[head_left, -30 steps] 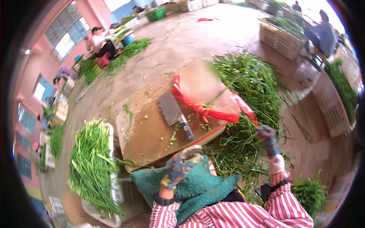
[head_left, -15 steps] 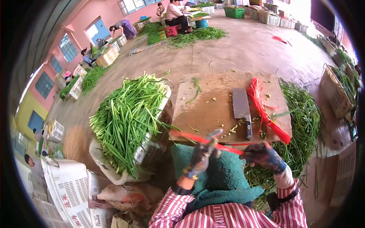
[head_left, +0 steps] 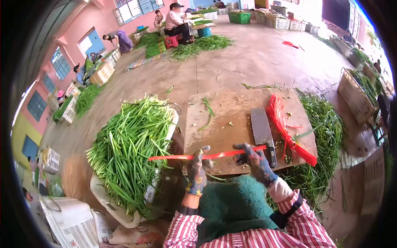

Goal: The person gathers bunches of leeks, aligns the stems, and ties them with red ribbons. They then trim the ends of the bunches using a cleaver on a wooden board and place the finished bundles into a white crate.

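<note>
Red ribbon (head_left: 221,156), a single strip, stretches over the near part of one board (head_left: 223,111), pinched in our left hand (head_left: 197,170) and our right hand (head_left: 257,162), the two set apart. We count one knife (head_left: 260,125) and one red bundle (head_left: 285,132) on the board, with two heaps of greens (head_left: 130,144) flanking it.

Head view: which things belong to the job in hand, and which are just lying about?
Probably in the job:
red strip, in left hand and right hand
cleaver and red strip bunch, on the board
green stalks, heaped in the crate beside the board

Seemingly lying about:
red scraps on the far floor
straw-coloured bundle at left
green sprig on the floor
</note>
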### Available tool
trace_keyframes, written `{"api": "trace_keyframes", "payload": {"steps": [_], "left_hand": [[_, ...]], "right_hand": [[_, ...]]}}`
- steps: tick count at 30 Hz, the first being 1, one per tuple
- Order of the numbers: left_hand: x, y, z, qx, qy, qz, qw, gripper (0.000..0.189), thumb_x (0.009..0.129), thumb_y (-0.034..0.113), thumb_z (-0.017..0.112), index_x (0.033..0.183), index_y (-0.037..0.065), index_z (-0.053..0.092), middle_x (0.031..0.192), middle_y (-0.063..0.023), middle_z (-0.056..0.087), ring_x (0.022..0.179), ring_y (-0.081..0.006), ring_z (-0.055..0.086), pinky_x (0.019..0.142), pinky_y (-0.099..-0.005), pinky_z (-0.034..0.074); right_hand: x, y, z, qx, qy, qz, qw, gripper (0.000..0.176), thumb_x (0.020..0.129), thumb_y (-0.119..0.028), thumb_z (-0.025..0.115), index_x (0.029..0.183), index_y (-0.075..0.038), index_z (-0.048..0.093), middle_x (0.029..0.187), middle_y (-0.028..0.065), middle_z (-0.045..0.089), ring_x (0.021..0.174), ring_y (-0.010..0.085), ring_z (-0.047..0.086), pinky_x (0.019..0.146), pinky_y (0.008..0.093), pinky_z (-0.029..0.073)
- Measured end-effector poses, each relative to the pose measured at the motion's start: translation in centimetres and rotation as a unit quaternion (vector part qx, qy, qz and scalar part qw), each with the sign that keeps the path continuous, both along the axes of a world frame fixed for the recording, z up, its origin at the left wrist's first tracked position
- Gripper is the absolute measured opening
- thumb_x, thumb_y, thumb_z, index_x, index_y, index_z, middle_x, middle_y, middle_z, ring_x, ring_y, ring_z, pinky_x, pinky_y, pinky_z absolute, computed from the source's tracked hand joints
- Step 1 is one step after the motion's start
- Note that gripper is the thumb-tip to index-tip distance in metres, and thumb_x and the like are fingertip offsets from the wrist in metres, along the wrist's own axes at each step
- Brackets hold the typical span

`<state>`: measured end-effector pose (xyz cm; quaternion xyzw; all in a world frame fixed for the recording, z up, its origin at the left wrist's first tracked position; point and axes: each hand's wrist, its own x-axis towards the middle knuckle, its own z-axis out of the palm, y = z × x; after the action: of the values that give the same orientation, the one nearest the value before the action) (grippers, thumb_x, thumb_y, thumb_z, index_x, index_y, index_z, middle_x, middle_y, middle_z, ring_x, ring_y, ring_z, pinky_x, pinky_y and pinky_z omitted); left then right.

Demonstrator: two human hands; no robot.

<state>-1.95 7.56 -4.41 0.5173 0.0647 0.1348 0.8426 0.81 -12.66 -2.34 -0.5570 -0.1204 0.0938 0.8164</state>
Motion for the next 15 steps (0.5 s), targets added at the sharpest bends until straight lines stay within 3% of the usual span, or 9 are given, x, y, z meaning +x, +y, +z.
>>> {"api": "trace_keyframes", "payload": {"steps": [3,4,5,7,8,9,10,11,15], "left_hand": [[0.4,1.5,0.9,0.111,-0.002,0.029,0.993,0.04,0.085,0.039,0.051,0.102,0.003,0.059,0.072,-0.0021,0.057,0.052,-0.0066,0.048,0.053,-0.0237,0.042],[1.2,2.6,1.1,0.114,0.041,0.056,0.991,0.036,0.086,0.037,0.051,0.098,0.005,0.06,0.066,-0.0006,0.056,0.05,-0.0063,0.047,0.051,-0.0227,0.041],[2.1,3.7,0.2,0.065,0.054,0.062,0.995,0.033,0.086,0.035,0.05,0.095,0.005,0.061,0.059,0.0005,0.054,0.048,-0.0065,0.047,0.048,-0.0223,0.039],[3.6,5.2,-1.5,0.065,0.0,0.1,0.993,0.033,0.086,0.035,0.051,0.088,0.005,0.063,0.055,0.0005,0.053,0.045,-0.007,0.046,0.045,-0.0224,0.038],[4.0,6.3,-1.7,0.133,0.04,0.073,0.988,0.034,0.085,0.037,0.051,0.084,0.006,0.063,0.055,0.0007,0.055,0.046,-0.0057,0.047,0.044,-0.0225,0.039],[4.9,6.7,-2.2,0.284,0.098,0.09,0.95,0.037,0.086,0.038,0.048,0.083,0.003,0.063,0.055,-0.0053,0.057,0.041,-0.0143,0.049,0.042,-0.0287,0.04],[5.3,6.7,-2.9,0.525,0.105,0.141,0.833,0.039,0.085,0.039,0.049,0.079,0.003,0.062,0.055,-0.0102,0.057,0.043,-0.0214,0.052,0.043,-0.0335,0.04],[5.8,6.7,-3.6,0.726,0.1,0.182,0.655,0.041,0.084,0.039,0.049,0.075,0.002,0.061,0.055,-0.0151,0.057,0.046,-0.0285,0.055,0.043,-0.0383,0.041],[7.6,6.7,-5.4,0.696,0.141,0.198,0.676,0.045,0.082,0.041,0.049,0.061,0.002,0.058,0.056,-0.0214,0.054,0.054,-0.0384,0.055,0.047,-0.0443,0.042]], "right_hand": [[2.4,0.2,-1.2,-0.111,-0.005,-0.007,0.994,0.037,0.088,-0.035,0.05,0.095,0.0,0.061,0.068,0.0029,0.062,0.058,0.0107,0.055,0.056,0.0254,0.044],[3.2,-0.8,-2.2,-0.245,-0.079,-0.044,0.965,0.04,0.088,-0.037,0.049,0.093,0.001,0.06,0.065,0.003,0.06,0.055,0.0115,0.056,0.05,0.0265,0.044],[3.2,-1.5,-0.8,-0.34,0.041,-0.06,0.938,0.033,0.087,-0.036,0.052,0.084,-0.005,0.062,0.057,0.0035,0.056,0.051,0.013,0.055,0.046,0.0288,0.041],[4.9,-3.6,-3.0,-0.585,-0.249,-0.181,0.75,0.024,0.083,-0.032,0.056,0.072,-0.012,0.061,0.05,0.0071,0.052,0.046,0.0199,0.054,0.043,0.0333,0.039],[5.1,-4.4,-2.5,-0.61,-0.283,-0.193,0.714,0.023,0.081,-0.031,0.056,0.069,-0.012,0.06,0.05,0.0091,0.051,0.046,0.0237,0.053,0.043,0.0352,0.039],[5.4,-4.9,-1.8,-0.633,-0.317,-0.206,0.676,0.021,0.08,-0.029,0.057,0.065,-0.013,0.058,0.05,0.0111,0.05,0.046,0.0276,0.053,0.042,0.0371,0.039],[6.0,-5.1,-2.2,-0.664,-0.299,-0.206,0.653,0.02,0.078,-0.029,0.057,0.066,-0.013,0.059,0.054,0.0115,0.054,0.05,0.0302,0.054,0.044,0.0394,0.039],[6.3,-5.1,-2.5,-0.665,-0.292,-0.204,0.656,0.024,0.078,-0.033,0.056,0.065,-0.013,0.058,0.056,0.0119,0.055,0.053,0.0315,0.055,0.046,0.0406,0.041],[6.8,-5.7,-1.3,-0.635,-0.233,-0.178,0.715,0.037,0.076,-0.047,0.056,0.071,-0.011,0.062,0.062,0.0138,0.058,0.063,0.033,0.059,0.057,0.0411,0.045]]}}
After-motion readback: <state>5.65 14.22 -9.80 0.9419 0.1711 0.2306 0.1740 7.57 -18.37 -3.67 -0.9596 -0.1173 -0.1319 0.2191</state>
